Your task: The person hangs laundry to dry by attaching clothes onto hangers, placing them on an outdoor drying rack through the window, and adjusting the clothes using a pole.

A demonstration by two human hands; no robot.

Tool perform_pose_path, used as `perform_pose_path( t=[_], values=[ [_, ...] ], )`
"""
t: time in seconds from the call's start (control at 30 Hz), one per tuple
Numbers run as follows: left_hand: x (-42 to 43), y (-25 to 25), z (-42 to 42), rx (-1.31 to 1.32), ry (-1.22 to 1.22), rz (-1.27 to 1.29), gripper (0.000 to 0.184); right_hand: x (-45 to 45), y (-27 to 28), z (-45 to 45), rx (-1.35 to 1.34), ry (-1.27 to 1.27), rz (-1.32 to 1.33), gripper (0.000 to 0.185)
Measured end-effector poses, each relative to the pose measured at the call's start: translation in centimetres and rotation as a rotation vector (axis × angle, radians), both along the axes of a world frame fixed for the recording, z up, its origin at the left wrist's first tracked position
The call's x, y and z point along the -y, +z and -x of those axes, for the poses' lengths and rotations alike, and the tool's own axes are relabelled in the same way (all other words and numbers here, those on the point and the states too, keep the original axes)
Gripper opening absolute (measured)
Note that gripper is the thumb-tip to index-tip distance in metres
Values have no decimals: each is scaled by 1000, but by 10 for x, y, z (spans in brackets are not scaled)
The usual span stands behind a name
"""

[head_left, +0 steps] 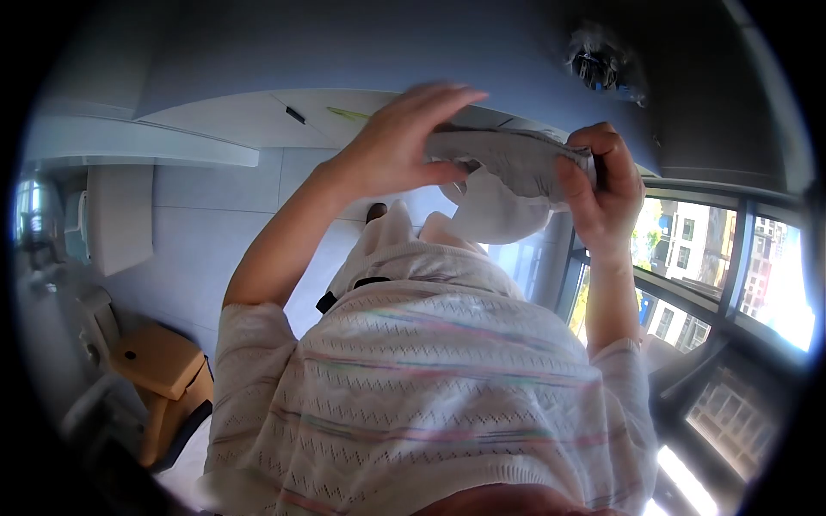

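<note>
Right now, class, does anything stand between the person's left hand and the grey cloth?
Nothing visible stands between them: one end of the grey cloth is right at the open left hand. The right hand grips the other end.

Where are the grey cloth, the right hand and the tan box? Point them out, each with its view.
Grey cloth (516, 159), head view: on its grey upper part.
Right hand (611, 196), head view: on the middle of the hand.
Tan box (157, 357), head view: on its top face.

Room over floor (206, 245), left of body (430, 378). Counter (344, 43) blocks ahead; window frame (739, 258) limits right.
</note>
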State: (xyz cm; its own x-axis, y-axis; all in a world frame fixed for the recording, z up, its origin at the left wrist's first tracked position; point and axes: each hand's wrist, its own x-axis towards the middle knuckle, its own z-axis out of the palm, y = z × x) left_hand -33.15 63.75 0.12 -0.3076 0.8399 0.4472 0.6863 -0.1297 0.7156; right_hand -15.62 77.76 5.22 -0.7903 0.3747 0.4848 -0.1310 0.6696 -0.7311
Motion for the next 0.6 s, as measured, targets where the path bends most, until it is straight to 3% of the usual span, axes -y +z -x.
perform_pose_path(
  t=[0.1,0.2,0.43,0.6],
  values=[
    [-43,-24,7,243,-466,270,35,0,1,-3,1,-18,-12,14],
    [-54,-29,-2,422,-526,478,30,-9,0,-14,49,-74,-5,15],
    [-45,-21,3,111,-307,301,31,-48,-35,-34,183,-111,82,22],
    [-35,-14,15,11,-257,418,33,-58,-46,-29,345,8,237,18]
  ],
)
